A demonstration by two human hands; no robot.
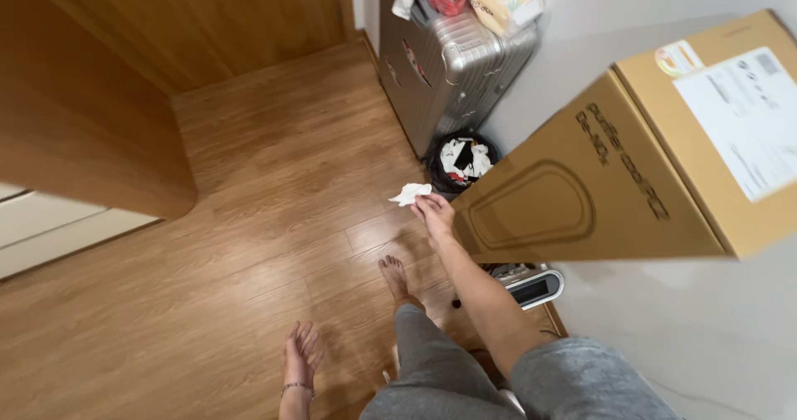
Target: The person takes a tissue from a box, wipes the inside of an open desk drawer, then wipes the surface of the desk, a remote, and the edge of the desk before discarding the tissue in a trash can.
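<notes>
A person in grey shorts stands barefoot on a wooden floor, seen from above. The right hand, at the centre of the frame, pinches one crumpled white tissue between fingertips, held out at arm's length just short of a small black waste bin, which already holds white scraps; the reach seemingly keeps the tissue near the bin's open mouth. The left hand, low in the frame, hangs loose with fingers spread, grasping nothing. One silver ribbed suitcase stands upright at top centre against the wall, with a red bag and other oddments piled on it. One large brown cardboard box bearing a white label fills the right of the frame. Below it sits one white appliance on the floor. Wooden furniture occupies the upper left.
</notes>
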